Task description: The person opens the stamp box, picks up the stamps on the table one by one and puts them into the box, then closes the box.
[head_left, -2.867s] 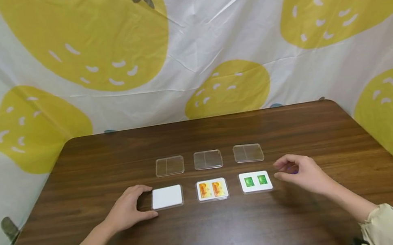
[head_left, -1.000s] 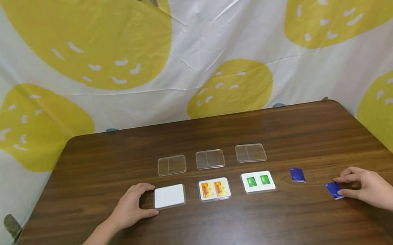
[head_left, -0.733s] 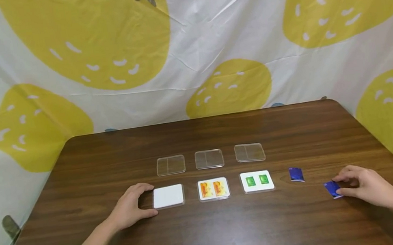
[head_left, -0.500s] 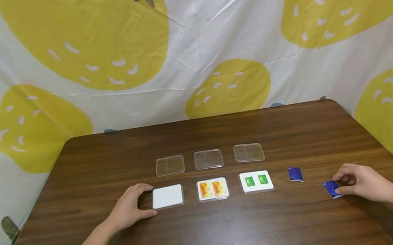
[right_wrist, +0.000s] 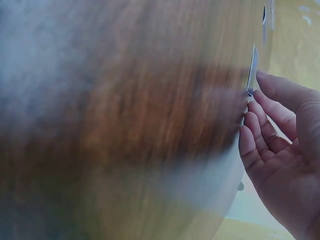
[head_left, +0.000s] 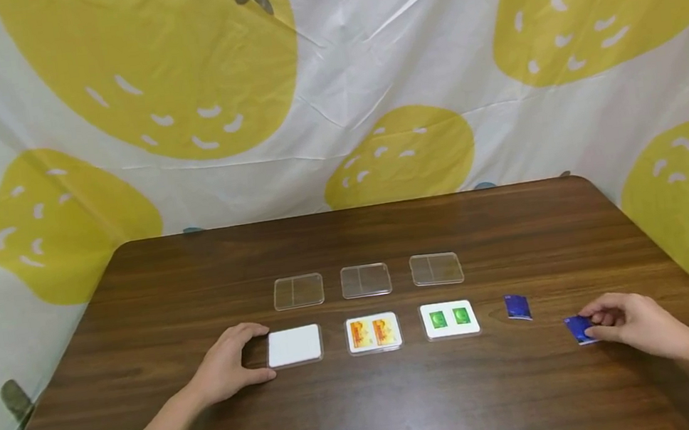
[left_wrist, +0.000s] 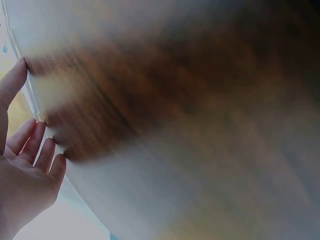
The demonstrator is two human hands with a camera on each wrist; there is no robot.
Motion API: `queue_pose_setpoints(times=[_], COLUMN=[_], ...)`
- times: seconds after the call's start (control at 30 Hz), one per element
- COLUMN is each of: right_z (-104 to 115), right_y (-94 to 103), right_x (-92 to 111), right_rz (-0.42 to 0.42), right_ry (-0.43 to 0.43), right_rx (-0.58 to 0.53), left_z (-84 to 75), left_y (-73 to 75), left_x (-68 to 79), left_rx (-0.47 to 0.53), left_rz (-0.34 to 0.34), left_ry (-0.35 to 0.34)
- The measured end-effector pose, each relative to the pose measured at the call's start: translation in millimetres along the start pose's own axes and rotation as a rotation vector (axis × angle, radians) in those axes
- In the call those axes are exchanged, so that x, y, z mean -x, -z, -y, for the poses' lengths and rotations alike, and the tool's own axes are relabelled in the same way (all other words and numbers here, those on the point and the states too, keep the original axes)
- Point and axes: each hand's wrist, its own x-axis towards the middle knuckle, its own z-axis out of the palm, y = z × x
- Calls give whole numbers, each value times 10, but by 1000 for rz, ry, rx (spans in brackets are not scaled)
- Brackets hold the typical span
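My right hand (head_left: 632, 323) pinches a small blue card (head_left: 578, 330) by its right side, with thumb and index finger. In the right wrist view the blue card (right_wrist: 252, 70) stands tilted at the fingertips. A second blue card (head_left: 518, 307) lies on the table to its left. My left hand (head_left: 227, 364) rests at a clear case with a white insert (head_left: 294, 345), thumb and index fingertip at its two left corners. To the right lie a case with two orange pictures (head_left: 373, 332) and a case with two green pictures (head_left: 450, 319).
Behind the front row lie three clear plastic pieces, the left one (head_left: 298, 291), the middle one (head_left: 365, 280) and the right one (head_left: 436, 269). All stand on a brown wooden table (head_left: 369, 413). A curtain with yellow fruit (head_left: 401, 154) hangs at its far edge.
My right hand has moved right from beside the green-picture case, leaving one blue card on the table. Lately it shifts the held blue card slightly. The left hand stays in place.
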Motion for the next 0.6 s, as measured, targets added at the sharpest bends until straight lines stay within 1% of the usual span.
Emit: queue_pose_setpoints(times=[0.13,0.27,0.37,0.5,0.6], right_z=[-24,-45,-55,-58,-58], right_y=[7,20,27,21,7], right_x=[41,80,88,86,86], right_rz=[-15,23,55,52,31], right_ry=[19,41,50,81,104], right_rx=[-8,-14,1,27,42], left_z=[-1,-5,-5,-7,-5], left_y=[-13,-15,-12,-5,-1], left_x=[-5,-3,-1,4,9], left_rx=[-5,-4,-3,-5,1], left_rz=[-16,-16,-6,4,8], left_ry=[-10,-7,0,7,11])
